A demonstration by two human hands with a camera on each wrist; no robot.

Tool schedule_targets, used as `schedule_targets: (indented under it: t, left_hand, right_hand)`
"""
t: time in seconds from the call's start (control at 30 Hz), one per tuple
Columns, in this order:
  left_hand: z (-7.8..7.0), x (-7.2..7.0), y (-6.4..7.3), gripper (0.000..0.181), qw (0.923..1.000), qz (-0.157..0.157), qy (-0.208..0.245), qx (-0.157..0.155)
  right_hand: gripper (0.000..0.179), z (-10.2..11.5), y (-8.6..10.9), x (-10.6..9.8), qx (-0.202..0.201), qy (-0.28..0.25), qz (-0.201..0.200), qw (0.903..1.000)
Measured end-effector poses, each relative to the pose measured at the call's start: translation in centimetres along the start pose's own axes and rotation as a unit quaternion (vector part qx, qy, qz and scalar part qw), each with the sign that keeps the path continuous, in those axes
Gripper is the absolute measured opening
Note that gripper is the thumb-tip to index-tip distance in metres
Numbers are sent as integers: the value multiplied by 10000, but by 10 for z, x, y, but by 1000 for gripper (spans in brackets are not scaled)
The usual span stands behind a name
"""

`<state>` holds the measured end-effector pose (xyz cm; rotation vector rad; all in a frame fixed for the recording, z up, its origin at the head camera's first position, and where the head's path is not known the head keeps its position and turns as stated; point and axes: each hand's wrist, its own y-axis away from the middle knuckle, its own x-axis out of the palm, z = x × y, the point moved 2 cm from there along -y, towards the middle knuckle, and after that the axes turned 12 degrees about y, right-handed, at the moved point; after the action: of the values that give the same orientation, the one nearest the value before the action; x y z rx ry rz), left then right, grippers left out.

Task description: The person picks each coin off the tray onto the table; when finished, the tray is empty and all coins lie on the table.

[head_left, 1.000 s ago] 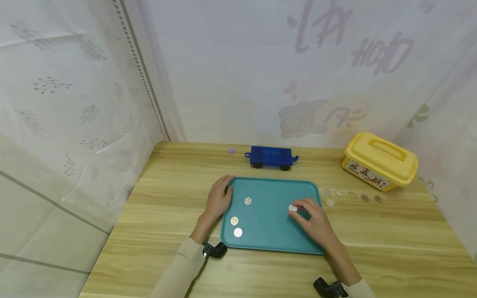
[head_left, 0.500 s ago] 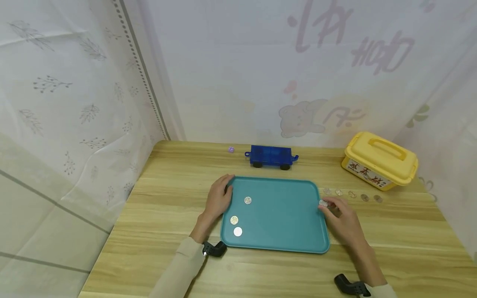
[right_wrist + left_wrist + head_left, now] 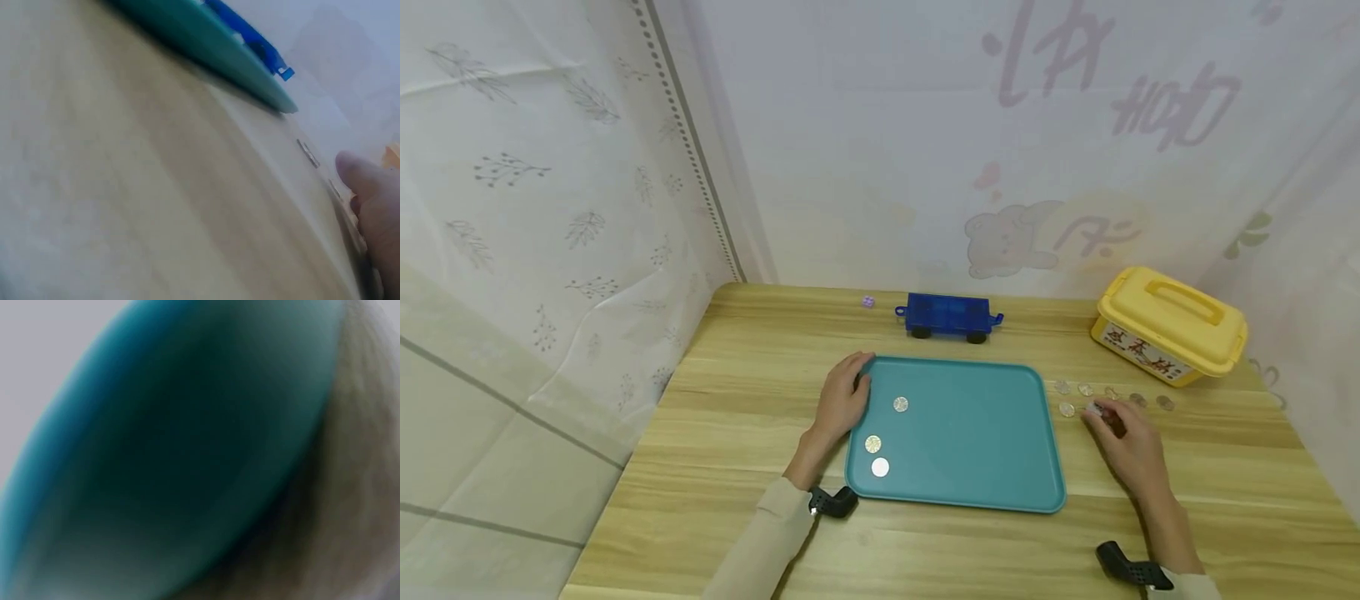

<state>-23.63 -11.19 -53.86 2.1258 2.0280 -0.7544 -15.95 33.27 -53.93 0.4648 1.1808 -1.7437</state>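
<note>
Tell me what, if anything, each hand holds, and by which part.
Right hand: a coin, seemingly by its edge. Left hand: touches the tray at its left rim; grip unclear.

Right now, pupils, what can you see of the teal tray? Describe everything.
The teal tray is a shallow rectangle with rounded corners and a low raised rim, and it looks like smooth plastic. It lies face up on the wooden table, its long sides running left to right. Three coin-like discs lie apart on its left part. The left hand rests over its far left corner, hiding part of the rim.
</note>
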Motion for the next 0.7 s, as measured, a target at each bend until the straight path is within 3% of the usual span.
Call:
schedule_targets:
  t: [0.5, 0.7]
  left_hand:
    - [-1, 1, 0, 39, 10000, 40, -7, -3]
    - [-3, 0, 0, 39, 10000, -4, -17, -14]
  right_hand:
    - [28, 2, 0, 1, 194, 432, 214, 9986]
    - [28, 3, -1, 2, 86, 430, 171, 9989]
